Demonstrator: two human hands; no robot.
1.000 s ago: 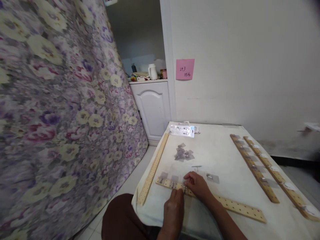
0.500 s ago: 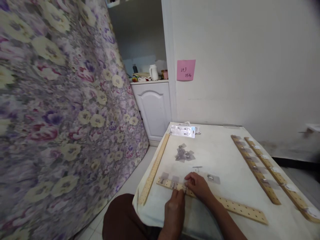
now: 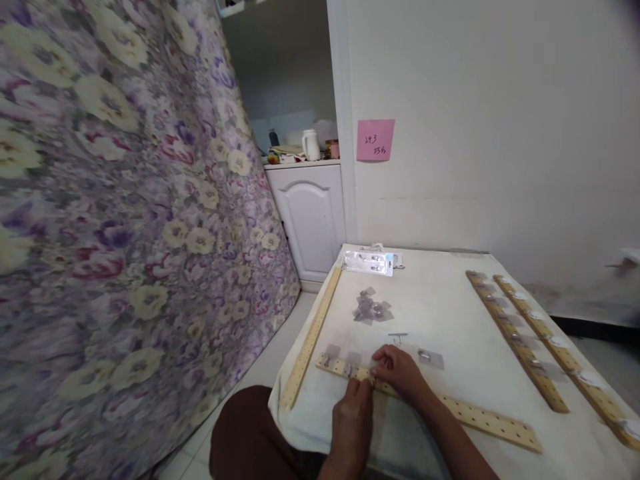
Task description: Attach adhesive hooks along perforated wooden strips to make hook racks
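Note:
My left hand (image 3: 354,419) and my right hand (image 3: 399,371) meet over a perforated wooden strip (image 3: 470,415) that lies across the near part of the white table (image 3: 440,313). Both hands have their fingers pinched together at one spot on the strip, on a small metal hook I can barely make out. Two clear adhesive hooks (image 3: 340,357) sit on the strip's left end. One more clear hook (image 3: 430,358) lies just beyond my right hand. A small pile of clear hooks (image 3: 371,309) lies further back.
Another wooden strip (image 3: 311,339) runs along the table's left edge. Two strips with hooks (image 3: 520,343) lie at the right. A clear packet (image 3: 369,261) is at the far edge. A floral cloth (image 3: 125,220) hangs at the left. A white cabinet (image 3: 313,217) and pink note (image 3: 375,139) are behind.
The view has drifted slightly; my hands stay at the same spot on the strip, fingers still pinched together.

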